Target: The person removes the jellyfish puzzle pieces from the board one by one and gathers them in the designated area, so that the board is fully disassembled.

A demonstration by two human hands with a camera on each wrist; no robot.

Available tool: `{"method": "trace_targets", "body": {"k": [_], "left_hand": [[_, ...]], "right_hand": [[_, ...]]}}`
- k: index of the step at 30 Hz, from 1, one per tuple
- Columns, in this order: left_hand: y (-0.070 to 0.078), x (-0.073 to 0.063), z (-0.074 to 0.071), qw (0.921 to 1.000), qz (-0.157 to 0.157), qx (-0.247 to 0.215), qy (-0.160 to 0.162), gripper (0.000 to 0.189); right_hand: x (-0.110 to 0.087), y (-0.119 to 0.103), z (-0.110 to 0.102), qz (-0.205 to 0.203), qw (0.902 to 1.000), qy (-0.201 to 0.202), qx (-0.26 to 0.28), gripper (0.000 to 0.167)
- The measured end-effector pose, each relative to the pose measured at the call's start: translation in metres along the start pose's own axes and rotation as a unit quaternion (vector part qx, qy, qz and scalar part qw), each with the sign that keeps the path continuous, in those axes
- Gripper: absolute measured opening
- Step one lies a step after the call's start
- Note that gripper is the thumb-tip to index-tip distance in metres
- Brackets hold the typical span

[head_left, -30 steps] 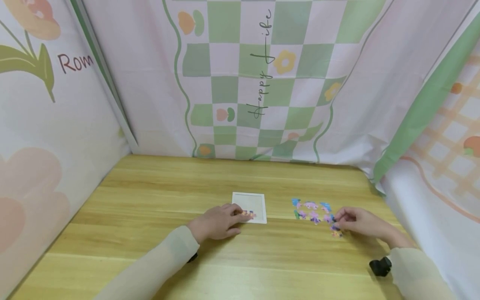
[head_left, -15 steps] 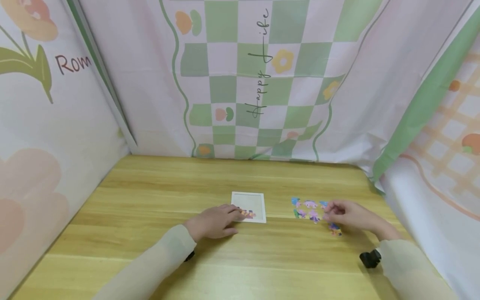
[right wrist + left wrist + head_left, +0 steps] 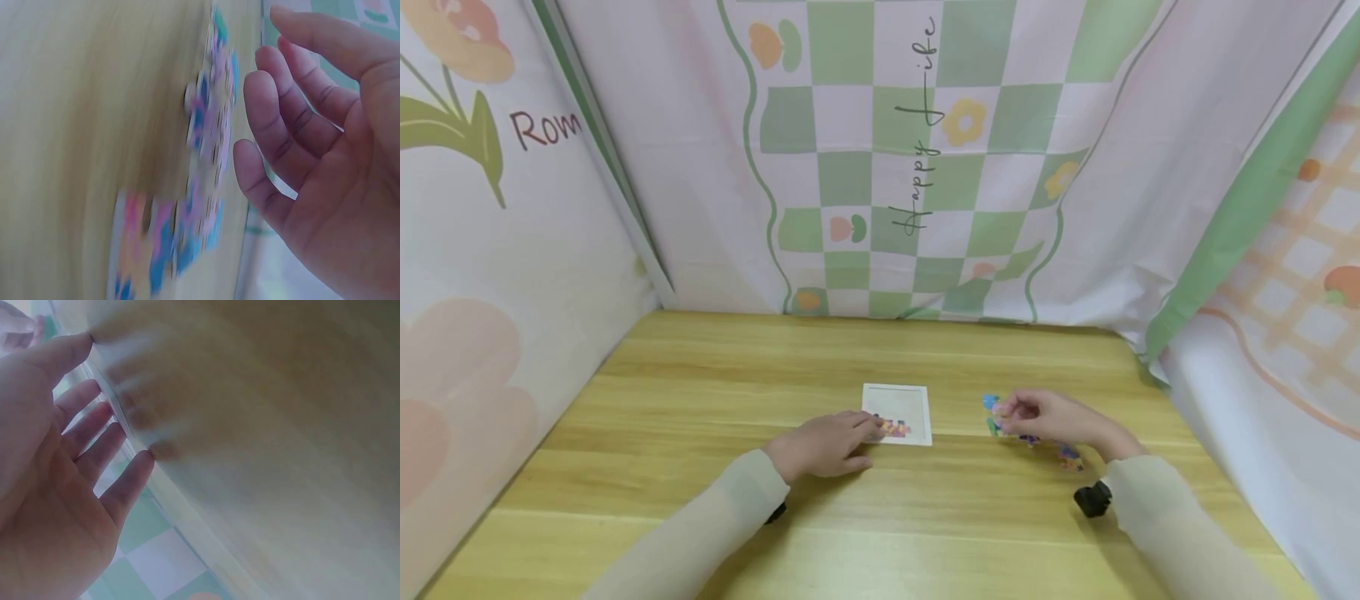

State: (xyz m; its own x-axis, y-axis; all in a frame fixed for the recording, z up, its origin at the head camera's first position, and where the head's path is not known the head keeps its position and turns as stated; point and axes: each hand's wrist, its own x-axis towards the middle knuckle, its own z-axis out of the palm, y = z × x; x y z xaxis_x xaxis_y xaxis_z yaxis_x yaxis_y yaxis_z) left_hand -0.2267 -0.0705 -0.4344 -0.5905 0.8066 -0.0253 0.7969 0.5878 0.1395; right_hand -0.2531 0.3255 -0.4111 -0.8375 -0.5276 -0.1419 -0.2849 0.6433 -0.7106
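My left hand rests with its fingertips on the left edge of a white puzzle frame. In the left wrist view the left hand has its fingers spread and its fingertips at the frame's edge, with nothing gripped. Several joined puzzle pieces lie along the frame's lower part. Over on the right, my right hand hovers above loose puzzle pieces and hides some of them. In the right wrist view, the right hand has loosely bent fingers with no piece visible between them; coloured pieces lie beneath.
Everything lies on a wood-grain table. A checkered curtain hangs behind it, and a printed white cloth rises at the left. A puzzle piece lies nearest the right forearm.
My right hand has moved left over the loose pieces, from their right end toward their left end. My left hand has stayed at the frame, shifting only slightly.
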Motion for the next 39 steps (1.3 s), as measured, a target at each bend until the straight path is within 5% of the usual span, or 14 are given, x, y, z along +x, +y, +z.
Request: {"method": "trace_targets", "body": {"k": [20,30,39], "left_hand": [[-0.002,-0.006,-0.003,0.9998,-0.007,-0.018,-0.010,0.048],[-0.001,-0.005,-0.003,0.9996,-0.014,-0.021,-0.012,0.046],[-0.001,-0.006,-0.005,0.9995,-0.014,-0.027,-0.012,0.044]], "right_hand": [[0.068,-0.054,0.051,-0.059,0.9967,-0.034,-0.043,0.030],[0.084,-0.069,0.074,-0.113,0.9904,-0.041,-0.069,0.031],[0.091,-0.077,0.084,-0.106,0.9907,-0.045,-0.073,0.029]]}}
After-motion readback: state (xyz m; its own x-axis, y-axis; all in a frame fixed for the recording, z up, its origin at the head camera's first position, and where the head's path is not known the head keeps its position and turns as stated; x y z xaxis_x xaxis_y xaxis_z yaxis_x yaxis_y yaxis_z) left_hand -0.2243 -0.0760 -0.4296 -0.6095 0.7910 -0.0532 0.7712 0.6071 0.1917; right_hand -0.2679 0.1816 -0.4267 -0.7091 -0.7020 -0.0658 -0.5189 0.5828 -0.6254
